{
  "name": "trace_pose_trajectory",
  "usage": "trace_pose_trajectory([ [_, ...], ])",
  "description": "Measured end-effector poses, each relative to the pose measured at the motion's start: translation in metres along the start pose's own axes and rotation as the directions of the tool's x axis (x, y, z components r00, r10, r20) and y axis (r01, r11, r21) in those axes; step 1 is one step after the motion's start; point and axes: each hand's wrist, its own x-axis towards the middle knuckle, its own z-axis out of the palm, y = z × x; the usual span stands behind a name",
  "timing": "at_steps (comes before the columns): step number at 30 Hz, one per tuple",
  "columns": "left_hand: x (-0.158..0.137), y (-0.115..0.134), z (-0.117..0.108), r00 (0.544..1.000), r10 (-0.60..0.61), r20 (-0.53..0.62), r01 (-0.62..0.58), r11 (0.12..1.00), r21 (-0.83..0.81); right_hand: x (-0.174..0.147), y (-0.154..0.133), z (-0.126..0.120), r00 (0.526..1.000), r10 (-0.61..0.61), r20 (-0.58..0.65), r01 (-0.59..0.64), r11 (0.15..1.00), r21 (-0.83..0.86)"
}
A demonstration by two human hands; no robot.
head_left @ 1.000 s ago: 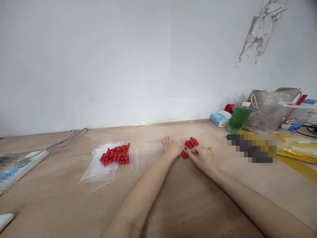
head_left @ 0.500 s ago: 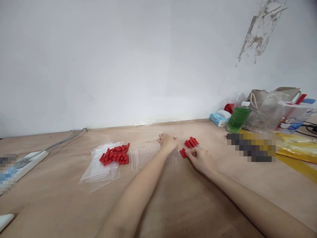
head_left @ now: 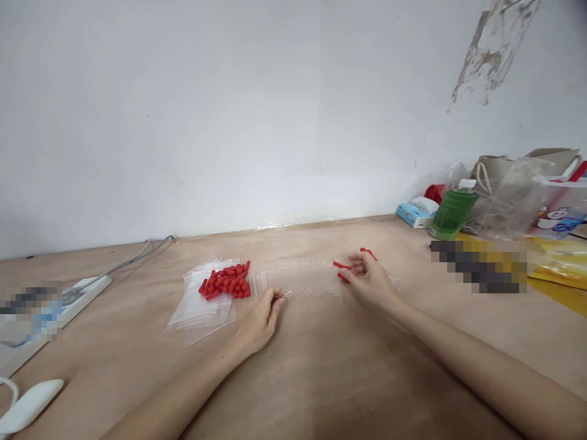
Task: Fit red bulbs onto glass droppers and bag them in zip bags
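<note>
A row of clear thin tubes [head_left: 312, 278] lies side by side on the wooden table. My left hand [head_left: 261, 324] is at the row's near edge, thumb and fingers closed on the end of a clear tube that tilts away from the others. My right hand [head_left: 370, 280] is at the row's right end, its fingers closed around red rubber bulbs [head_left: 340, 265] that poke out on the left. Behind that hand lie droppers [head_left: 394, 281] with red bulbs, mostly hidden by it. A heap of loose red bulbs [head_left: 224, 281] rests on clear zip bags [head_left: 197, 311] to the left.
At the back right stand a blue tissue pack [head_left: 415, 214], a green bottle [head_left: 454, 211] and plastic bags [head_left: 509, 201]. Yellow packaging [head_left: 557, 263] lies in front of them. A power strip [head_left: 87, 297] with a cable and a white object [head_left: 34, 403] are at the left.
My left hand has moved from the tubes' far side to their near edge, leftward. My right hand has shifted slightly up and now has red bulbs in its fingers. The view has turned a little.
</note>
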Motion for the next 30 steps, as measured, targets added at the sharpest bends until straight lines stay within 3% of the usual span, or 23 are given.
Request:
trace_pose_trajectory([
  [3,-0.005,-0.003,0.005,1.0,0.022,-0.021,-0.023,0.999,-0.042,-0.01,-0.027,0.019,0.966,-0.177,0.189,0.178,0.984,0.009],
  [6,-0.005,-0.004,0.009,0.997,0.05,-0.053,-0.053,0.997,-0.064,-0.023,-0.045,0.034,0.919,-0.227,0.324,0.217,0.974,0.065],
  [11,-0.008,-0.002,0.01,0.994,0.094,-0.053,-0.098,0.992,-0.079,-0.035,-0.041,0.041,0.926,-0.192,0.325,0.176,0.981,0.081],
  [19,-0.011,0.0,0.011,0.993,0.116,-0.024,-0.118,0.991,-0.066,-0.036,-0.04,0.04,0.896,-0.25,0.367,0.203,0.966,0.16],
  [30,-0.013,-0.006,0.01,0.967,0.254,-0.022,-0.255,0.966,-0.053,-0.037,-0.036,0.044,0.864,-0.29,0.412,0.216,0.952,0.218],
])
